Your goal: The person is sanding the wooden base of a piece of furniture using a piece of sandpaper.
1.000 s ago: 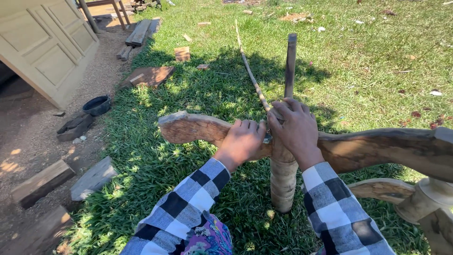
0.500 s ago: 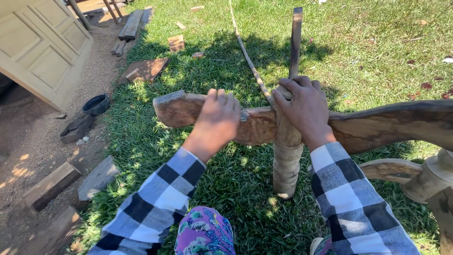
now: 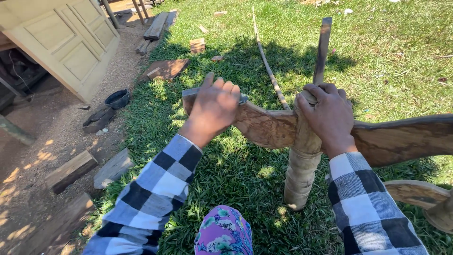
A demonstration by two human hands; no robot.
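A long curved wooden plank (image 3: 266,126) lies across the top of a thick upright post (image 3: 299,177) set in the grass. My left hand (image 3: 214,107) presses on the plank's left end, fingers curled over a thin grey flat tool (image 3: 243,99) that sticks out beside them. My right hand (image 3: 329,115) grips the post's top where the plank crosses it. Both sleeves are black-and-white check. A dark upright bar (image 3: 323,47) rises just behind my right hand, and a thin bent stick (image 3: 266,63) leans away behind the plank.
A cream panelled door (image 3: 61,42) leans at the left over bare dirt. A black bowl (image 3: 117,99), wood blocks (image 3: 71,171) and boards (image 3: 158,26) lie along the grass edge. Another curved wooden piece (image 3: 415,193) sits at the lower right.
My left hand has slid leftward along the plank, from beside my right hand to the plank's left end, with the grey tool. My right hand has stayed on the post top.
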